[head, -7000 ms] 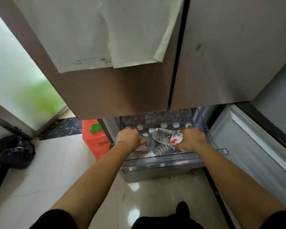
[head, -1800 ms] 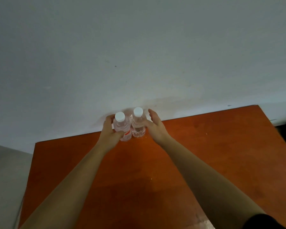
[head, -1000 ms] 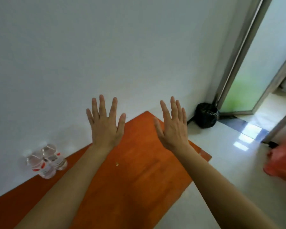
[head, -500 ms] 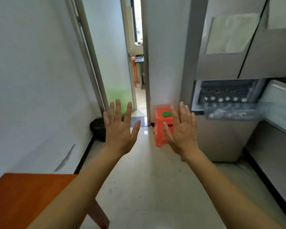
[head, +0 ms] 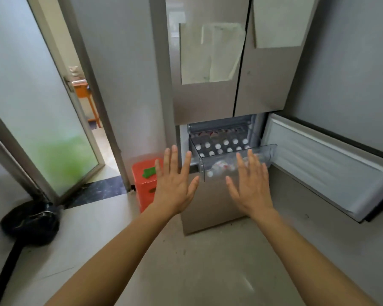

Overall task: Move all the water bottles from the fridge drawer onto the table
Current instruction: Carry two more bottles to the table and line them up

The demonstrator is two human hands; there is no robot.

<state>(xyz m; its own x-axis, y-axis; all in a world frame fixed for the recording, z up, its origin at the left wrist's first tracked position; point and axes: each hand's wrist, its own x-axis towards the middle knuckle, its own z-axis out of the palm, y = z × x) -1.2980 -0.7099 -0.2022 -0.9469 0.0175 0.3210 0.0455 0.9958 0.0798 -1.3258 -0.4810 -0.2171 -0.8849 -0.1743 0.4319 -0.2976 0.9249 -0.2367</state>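
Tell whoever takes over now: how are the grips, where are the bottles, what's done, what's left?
Left grip: open, empty, raised toward the fridge.
Right grip: open, empty, before the drawer.
Bottles: many upright in the open drawer, some lying at its front.
Done: two set on the table moments ago; table out of view now.
Left: carry the rest over.

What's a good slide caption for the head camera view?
Left hand and right hand, both open, stretched toward the pulled-out fridge drawer of water bottles.

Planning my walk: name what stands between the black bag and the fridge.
Head view: an orange stool stands between black bag and fridge.
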